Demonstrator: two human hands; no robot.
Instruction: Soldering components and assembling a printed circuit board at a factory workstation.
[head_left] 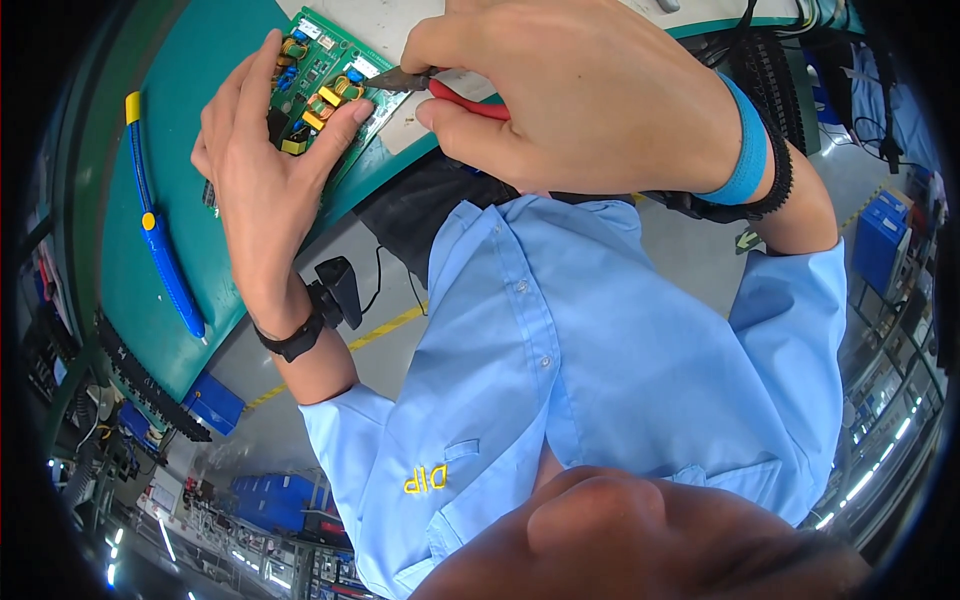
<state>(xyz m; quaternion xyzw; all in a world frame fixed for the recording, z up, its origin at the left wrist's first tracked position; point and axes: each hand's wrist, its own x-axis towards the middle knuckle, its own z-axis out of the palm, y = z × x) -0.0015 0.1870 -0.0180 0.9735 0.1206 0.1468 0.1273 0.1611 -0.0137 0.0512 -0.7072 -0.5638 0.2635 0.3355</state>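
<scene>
My left hand (255, 185) grips a green circuit board (318, 62) along its left and near edges, with the thumb lying across the near side. Coils with yellow and copper parts, blue components and white connectors stand on the board. In my right hand (590, 95) is a pair of cutters with red handles (462, 98), closed between thumb and fingers. The cutters' dark metal jaws (398, 80) reach over the board's right part, close to a coil. Whether the tips touch anything is too small to tell.
On the green work mat (185, 90) at left lies a long blue tool with yellow bands (165, 255). A pale surface (405, 125) adjoins the board at right. Dark cables (765, 90) hang at far right. Blue bins (880, 235) stand beyond the bench.
</scene>
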